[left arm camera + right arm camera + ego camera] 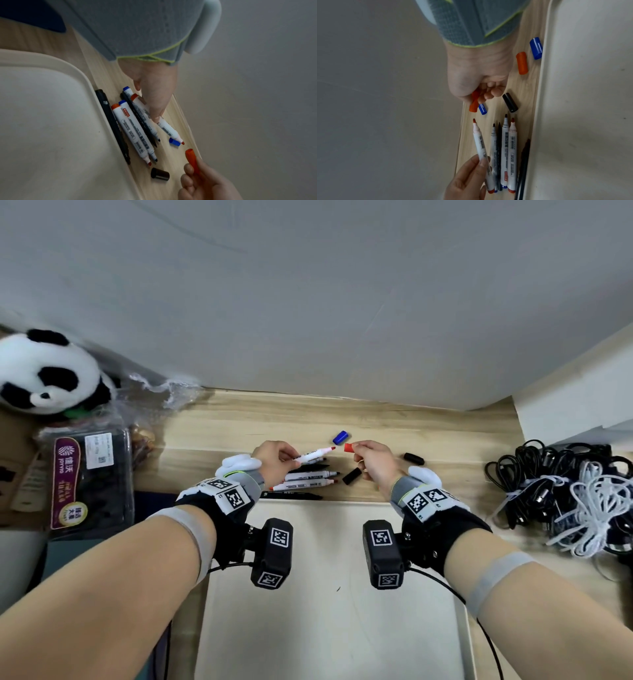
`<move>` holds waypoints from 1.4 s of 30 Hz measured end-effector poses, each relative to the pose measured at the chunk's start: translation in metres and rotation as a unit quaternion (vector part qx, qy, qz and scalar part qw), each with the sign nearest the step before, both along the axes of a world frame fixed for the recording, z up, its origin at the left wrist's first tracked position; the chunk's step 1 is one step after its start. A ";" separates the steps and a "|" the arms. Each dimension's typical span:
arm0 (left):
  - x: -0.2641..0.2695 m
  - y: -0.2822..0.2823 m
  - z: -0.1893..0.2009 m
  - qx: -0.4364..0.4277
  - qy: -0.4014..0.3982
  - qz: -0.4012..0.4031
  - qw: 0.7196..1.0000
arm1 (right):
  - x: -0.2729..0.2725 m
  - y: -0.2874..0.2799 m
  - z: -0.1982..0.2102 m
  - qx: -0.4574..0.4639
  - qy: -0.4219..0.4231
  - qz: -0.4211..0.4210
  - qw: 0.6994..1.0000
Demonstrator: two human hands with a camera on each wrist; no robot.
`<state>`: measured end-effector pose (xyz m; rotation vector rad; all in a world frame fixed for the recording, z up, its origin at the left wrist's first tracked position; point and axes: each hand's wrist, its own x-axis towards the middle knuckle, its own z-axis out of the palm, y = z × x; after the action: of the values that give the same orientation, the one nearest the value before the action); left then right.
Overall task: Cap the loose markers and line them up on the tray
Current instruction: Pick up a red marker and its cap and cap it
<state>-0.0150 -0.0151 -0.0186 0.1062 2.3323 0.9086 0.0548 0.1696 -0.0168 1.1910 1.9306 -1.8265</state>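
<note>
My left hand (289,459) grips an uncapped white marker with a red tip (314,455), its tip pointing right. Just right of that tip, my right hand (359,448) pinches a red cap (348,447), its mouth facing the tip with a small gap between them. In the right wrist view the red cap (474,103) is above the held marker (479,140). Several more uncapped markers (308,480) lie side by side on the wooden table beyond the cream tray (329,628). A black marker (291,495) lies along the tray's far rim.
Loose caps lie on the table: a blue cap (340,437), two black caps (413,458) (352,475), and in the right wrist view another red cap (521,62) and blue cap (536,48). A cable tangle (565,501) sits right; a panda toy (48,371) and a package (89,477) sit left.
</note>
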 end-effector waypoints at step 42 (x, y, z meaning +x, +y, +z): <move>0.069 -0.008 0.062 0.093 -0.107 -0.070 0.987 | 0.056 -0.035 0.058 -0.030 0.015 0.153 0.988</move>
<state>0.0543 -0.0236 0.0434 0.2357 2.0130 1.0133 0.1111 0.1348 0.0417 0.7990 1.9334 -1.7339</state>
